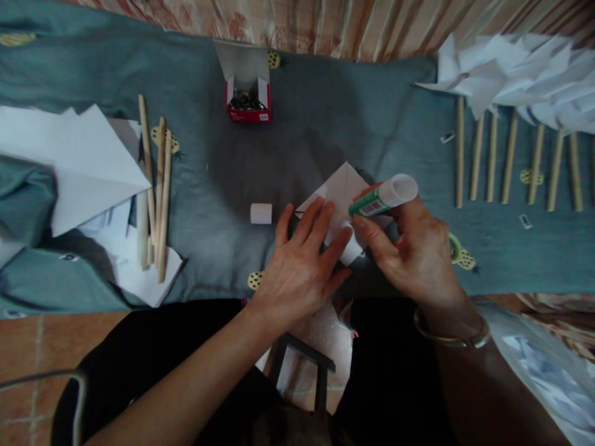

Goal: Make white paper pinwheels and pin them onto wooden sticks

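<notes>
My right hand (pixel 411 244) grips a green-and-white glue stick (pixel 383 195), tilted with its lower end at a folded white paper square (pixel 346 179). That paper lies on the cloth-covered table before me, with a curled flap near my thumb. Fingers spread, my left hand (pixel 307 254) rests flat on the paper's left side and holds down the curled part. A small white cap (pixel 261 214) lies on the cloth just left of my left hand. The glue stick's tip is hidden by my right hand.
Paper pinwheels (pixel 483 77) on wooden sticks lie at the right. An opened red box (pixel 248 114) of small metal pieces stands at the back. White paper sheets (pixel 97 167) and loose wooden sticks (pixel 162 198) are at the left. A green tape roll (pixel 454 248) sits behind my right wrist.
</notes>
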Action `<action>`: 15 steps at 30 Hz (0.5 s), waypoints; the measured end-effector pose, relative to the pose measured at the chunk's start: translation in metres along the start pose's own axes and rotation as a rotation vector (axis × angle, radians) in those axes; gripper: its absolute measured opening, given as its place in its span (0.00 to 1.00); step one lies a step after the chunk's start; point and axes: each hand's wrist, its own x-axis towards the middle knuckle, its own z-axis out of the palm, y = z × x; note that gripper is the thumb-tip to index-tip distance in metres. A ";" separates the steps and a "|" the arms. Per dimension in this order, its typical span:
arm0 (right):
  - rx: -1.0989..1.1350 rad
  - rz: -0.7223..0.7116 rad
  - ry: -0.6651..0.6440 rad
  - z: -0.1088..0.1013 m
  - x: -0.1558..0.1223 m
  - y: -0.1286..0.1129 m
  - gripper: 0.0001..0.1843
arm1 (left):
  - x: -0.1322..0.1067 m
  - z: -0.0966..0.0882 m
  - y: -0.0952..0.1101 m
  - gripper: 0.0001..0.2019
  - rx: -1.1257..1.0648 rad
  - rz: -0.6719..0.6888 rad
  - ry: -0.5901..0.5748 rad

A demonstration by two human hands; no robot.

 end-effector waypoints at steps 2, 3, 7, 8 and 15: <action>-0.001 -0.008 0.005 0.000 0.001 0.000 0.16 | 0.000 0.000 0.000 0.26 -0.001 0.001 -0.002; 0.001 -0.004 0.003 0.000 0.001 0.001 0.16 | 0.000 -0.001 0.000 0.26 -0.002 0.001 -0.006; 0.018 0.019 0.008 0.002 0.002 0.001 0.15 | 0.001 -0.002 0.001 0.26 -0.012 0.000 -0.017; 0.021 0.021 0.011 0.002 0.002 0.001 0.15 | 0.001 -0.002 0.001 0.26 -0.015 -0.004 -0.019; 0.042 0.012 0.021 0.006 0.006 0.001 0.13 | 0.000 -0.001 0.001 0.25 -0.034 -0.007 -0.010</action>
